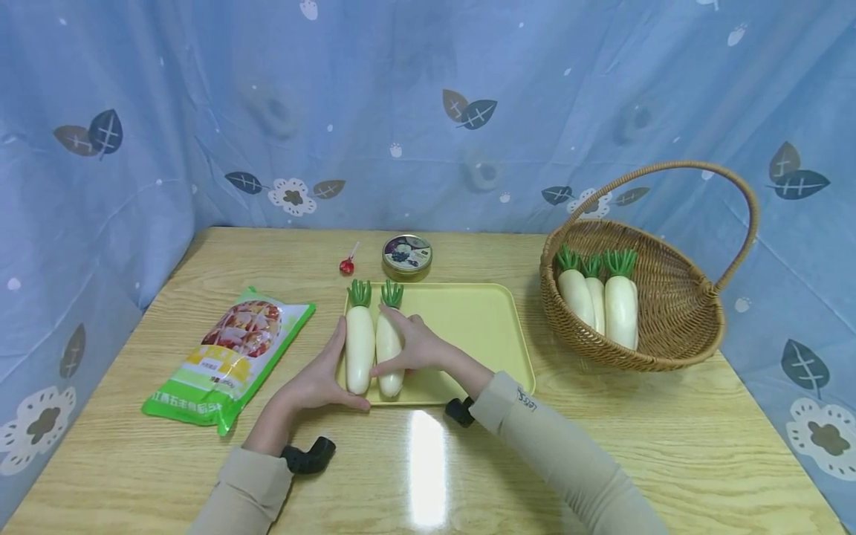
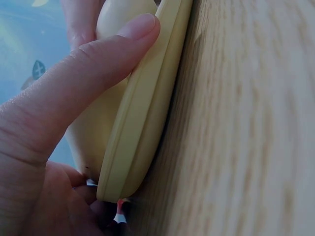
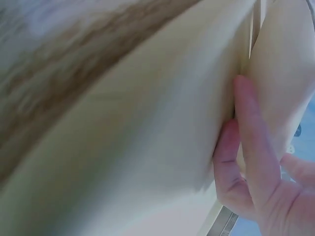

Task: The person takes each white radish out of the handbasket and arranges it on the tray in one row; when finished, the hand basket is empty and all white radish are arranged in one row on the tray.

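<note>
A: What occupies the centre?
B: A yellow tray (image 2: 140, 108), seen edge-on, with a radish (image 2: 93, 125) behind its rim.
A: And the left grip (image 2: 29, 135)?
B: Its thumb (image 2: 103, 59) crosses before the radish, tip at the rim. The wood-grained surface (image 2: 236, 118) fills the right; blue cloth (image 2: 19, 54) shows behind, at left.

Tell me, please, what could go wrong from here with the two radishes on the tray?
If the right grip lets go, the rounded right radish might roll, since bare tray lies to its right.

The left grip is at the tray's rim, so a push could shift the tray.

The tin stands just beyond the tray's far edge, so it might then be knocked.
</note>
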A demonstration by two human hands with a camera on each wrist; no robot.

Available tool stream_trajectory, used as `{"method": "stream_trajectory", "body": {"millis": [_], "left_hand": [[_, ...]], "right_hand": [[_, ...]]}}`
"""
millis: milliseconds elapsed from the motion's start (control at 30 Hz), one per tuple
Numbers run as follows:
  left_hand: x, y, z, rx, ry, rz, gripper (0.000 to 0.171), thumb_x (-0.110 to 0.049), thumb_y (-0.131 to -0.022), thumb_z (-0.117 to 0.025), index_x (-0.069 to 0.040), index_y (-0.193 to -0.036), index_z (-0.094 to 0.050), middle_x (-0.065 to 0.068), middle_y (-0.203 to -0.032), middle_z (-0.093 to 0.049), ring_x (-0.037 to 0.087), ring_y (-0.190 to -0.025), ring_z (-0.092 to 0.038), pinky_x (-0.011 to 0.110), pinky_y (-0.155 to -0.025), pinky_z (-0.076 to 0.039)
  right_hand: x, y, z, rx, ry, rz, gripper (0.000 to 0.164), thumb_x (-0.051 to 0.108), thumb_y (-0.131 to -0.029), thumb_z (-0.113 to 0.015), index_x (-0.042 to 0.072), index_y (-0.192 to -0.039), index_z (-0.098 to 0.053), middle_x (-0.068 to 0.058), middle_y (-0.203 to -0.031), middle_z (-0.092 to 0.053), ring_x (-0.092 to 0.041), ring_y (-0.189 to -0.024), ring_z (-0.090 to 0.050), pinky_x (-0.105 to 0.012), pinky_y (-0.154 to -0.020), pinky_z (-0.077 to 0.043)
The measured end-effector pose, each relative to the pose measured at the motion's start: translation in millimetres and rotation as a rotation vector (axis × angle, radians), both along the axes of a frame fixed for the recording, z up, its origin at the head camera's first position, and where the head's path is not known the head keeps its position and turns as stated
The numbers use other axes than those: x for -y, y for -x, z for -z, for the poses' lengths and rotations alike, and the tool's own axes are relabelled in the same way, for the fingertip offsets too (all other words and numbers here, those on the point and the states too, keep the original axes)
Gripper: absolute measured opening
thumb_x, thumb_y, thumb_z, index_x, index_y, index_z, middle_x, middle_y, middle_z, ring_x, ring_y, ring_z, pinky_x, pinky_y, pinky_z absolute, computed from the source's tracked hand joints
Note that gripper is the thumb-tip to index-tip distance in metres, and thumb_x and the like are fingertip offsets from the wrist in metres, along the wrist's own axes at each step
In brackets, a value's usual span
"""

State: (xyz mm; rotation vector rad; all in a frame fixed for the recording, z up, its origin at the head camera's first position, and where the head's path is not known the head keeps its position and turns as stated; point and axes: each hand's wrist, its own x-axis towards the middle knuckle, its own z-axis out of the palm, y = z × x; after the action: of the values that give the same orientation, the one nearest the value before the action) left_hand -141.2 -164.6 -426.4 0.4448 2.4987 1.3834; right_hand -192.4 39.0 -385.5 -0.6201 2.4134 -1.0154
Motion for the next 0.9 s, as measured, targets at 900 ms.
{"method": "stream_trajectory", "body": {"millis": [900], "left_hand": [[-0.8,-1.4,-1.9,0.019,-0.028,0.003,0.141,-0.028,-0.054,-0.089,-0.005,-0.142,0.020,0.016,-0.149,0.018,0.031,-0.136,0.010,0.053,-0.107,-0.005]], "right_hand": [[-24.3,0.6,-27.0,0.170,0.139,0.020,0.096,0.029,-0.076,-0.075,0.020,-0.148,-0.013,-0.024,-0.141,-0.025,-0.034,-0.077,-0.063,-0.040,-0.066,-0.054]]}}
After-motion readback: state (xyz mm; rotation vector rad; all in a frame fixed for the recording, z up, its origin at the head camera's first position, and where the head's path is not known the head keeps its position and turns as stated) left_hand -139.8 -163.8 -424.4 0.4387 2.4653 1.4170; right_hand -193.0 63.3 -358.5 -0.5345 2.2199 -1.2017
